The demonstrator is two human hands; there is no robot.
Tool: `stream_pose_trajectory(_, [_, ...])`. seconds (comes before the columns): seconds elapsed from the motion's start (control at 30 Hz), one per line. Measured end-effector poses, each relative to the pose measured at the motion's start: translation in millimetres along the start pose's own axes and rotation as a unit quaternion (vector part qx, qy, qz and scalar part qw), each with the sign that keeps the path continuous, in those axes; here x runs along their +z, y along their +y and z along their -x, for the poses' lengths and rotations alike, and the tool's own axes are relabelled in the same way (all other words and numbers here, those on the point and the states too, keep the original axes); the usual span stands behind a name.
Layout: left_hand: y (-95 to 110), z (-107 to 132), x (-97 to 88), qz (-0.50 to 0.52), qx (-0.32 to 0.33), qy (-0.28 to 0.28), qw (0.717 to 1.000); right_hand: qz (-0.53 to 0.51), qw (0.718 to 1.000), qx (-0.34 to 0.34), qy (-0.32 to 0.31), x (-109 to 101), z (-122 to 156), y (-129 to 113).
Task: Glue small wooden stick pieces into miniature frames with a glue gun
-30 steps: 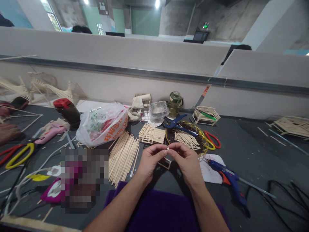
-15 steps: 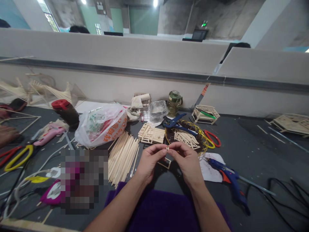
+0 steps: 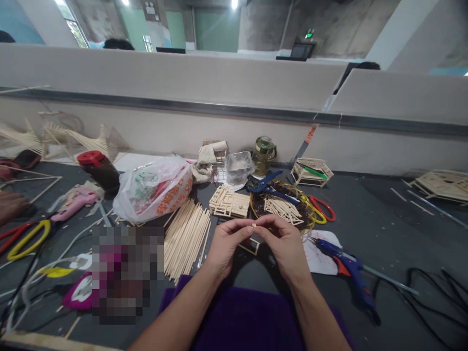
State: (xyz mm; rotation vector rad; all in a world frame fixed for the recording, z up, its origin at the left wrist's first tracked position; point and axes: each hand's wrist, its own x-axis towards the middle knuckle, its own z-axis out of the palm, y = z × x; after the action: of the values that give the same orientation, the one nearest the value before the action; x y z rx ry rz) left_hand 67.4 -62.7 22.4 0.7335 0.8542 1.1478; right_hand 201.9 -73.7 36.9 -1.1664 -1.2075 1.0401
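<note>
My left hand (image 3: 225,243) and my right hand (image 3: 285,246) meet in front of me, both pinching a tiny pale wooden piece (image 3: 253,225) between thumbs and forefingers. Just beneath them a small wooden stick frame (image 3: 250,246) lies on the dark table. To the left lies a bundle of long wooden sticks (image 3: 186,236). Beyond my hands sit a small stick lattice model (image 3: 228,202) and a dark tray of short sticks (image 3: 283,208) ringed by yellow wire.
A blue glue gun (image 3: 347,270) lies on white paper at right, with black cables (image 3: 435,297) beyond. Blue pliers (image 3: 265,184), red-handled scissors (image 3: 323,208), a plastic bag (image 3: 155,189), a green jar (image 3: 263,155) and yellow scissors (image 3: 27,236) lie around. Another person's hand (image 3: 10,204) rests far left.
</note>
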Motion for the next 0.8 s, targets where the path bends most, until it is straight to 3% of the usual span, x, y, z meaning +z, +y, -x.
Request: stream_pose_trajectory(0.8, [3.6, 1.4, -0.9, -0.069, 0.059, 0.008, 0.996, 0.000, 1.000, 0.004, -0.017, -2.0, -0.9, 0.5])
